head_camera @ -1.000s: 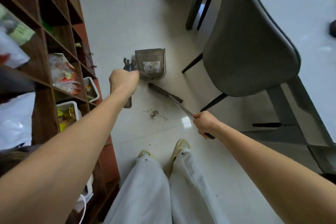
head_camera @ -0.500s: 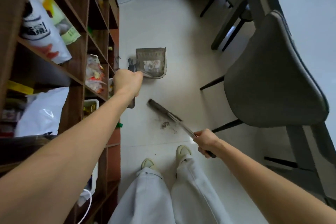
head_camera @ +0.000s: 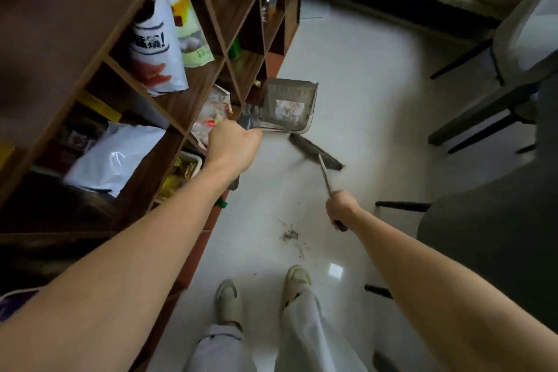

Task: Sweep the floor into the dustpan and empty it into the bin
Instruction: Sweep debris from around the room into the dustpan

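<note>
- So, left hand (head_camera: 234,145) sits mid-frame, fingers wrapped tight around the dustpan handle.
- The dustpan (head_camera: 288,106) is just above that hand, right beside the wooden shelf (head_camera: 193,93), with some pale stuff lying in it. Can't tell if it's touching the floor or hanging a bit above it.
- Right hand (head_camera: 341,208) is right of centre, fist closed around the broom handle.
- The broom (head_camera: 315,151) has its dark bristle head just below the dustpan's lower right corner, blurry.
- A small dirt pile (head_camera: 290,234) lies on the white floor (head_camera: 362,75), lower centre, just above the feet, well apart from the bristles.
- Grey chair (head_camera: 498,238) fills the right edge.
</note>
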`<state>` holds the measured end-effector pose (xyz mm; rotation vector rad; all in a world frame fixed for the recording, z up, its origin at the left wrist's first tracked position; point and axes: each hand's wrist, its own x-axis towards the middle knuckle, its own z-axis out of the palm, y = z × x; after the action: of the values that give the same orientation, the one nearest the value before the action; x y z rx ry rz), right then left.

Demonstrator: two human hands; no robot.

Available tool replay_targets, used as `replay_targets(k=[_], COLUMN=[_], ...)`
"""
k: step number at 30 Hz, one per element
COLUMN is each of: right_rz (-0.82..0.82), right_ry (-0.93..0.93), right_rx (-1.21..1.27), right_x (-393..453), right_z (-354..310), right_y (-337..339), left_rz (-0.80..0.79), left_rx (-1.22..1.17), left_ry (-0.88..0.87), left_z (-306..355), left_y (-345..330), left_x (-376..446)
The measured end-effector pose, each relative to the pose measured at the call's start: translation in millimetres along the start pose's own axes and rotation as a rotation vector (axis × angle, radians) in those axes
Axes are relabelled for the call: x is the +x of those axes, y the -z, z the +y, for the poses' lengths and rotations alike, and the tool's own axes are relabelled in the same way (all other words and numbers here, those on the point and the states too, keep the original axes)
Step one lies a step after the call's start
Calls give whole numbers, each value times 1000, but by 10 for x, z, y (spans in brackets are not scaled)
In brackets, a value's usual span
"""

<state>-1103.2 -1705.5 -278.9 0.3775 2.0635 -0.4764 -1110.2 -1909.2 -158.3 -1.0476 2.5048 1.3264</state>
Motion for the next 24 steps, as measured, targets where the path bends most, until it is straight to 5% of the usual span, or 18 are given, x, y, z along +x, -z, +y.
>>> replay_targets(k=[14,24], right_rz=[-150,-169], right_ry=[206,238], right_rx=[-412,-688], right_x=[-140,-898], right_z=[-29,739], right_y=[-438,-863], left_rz=[26,32], left_rx=[353,287], left_ry=[-133,-145], left_z=[21,-440], left_y=[271,575], left_x=[-231,-1171])
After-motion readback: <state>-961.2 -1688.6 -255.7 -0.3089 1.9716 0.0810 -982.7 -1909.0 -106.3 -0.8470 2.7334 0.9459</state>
